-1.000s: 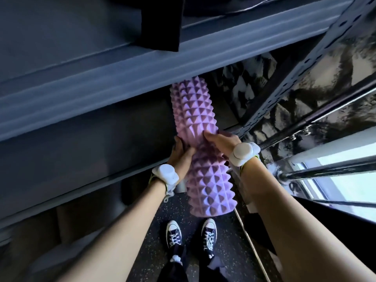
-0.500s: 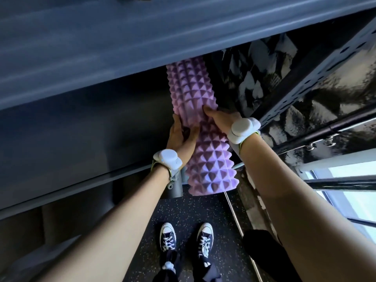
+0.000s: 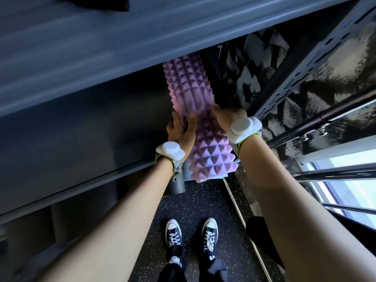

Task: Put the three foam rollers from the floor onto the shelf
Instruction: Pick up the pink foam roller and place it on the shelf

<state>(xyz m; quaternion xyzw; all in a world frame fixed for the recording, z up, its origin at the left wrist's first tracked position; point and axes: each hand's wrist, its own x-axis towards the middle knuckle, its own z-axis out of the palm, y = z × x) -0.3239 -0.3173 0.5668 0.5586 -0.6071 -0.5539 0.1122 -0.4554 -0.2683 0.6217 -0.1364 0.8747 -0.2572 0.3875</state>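
Your left hand (image 3: 180, 132) and right hand (image 3: 227, 117) clasp the purple roller (image 3: 195, 110), arms outstretched. Fingers (image 3: 216, 110) press its sides. Its far end sits under the shelf (image 3: 101, 47).

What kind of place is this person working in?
Probably a gym or fitness studio storeroom: a spiky purple foam roller going onto a grey metal shelf, a speckled black rubber floor, and what look like chrome bars beside a window.

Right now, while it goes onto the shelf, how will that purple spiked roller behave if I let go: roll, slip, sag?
The purple spiked foam roller is a cylinder, so it may roll sideways once released. Its pyramid bumps probably give grip, so slipping seems unlikely. It stays straight between the left hand and right hand, so likely stiff and light.
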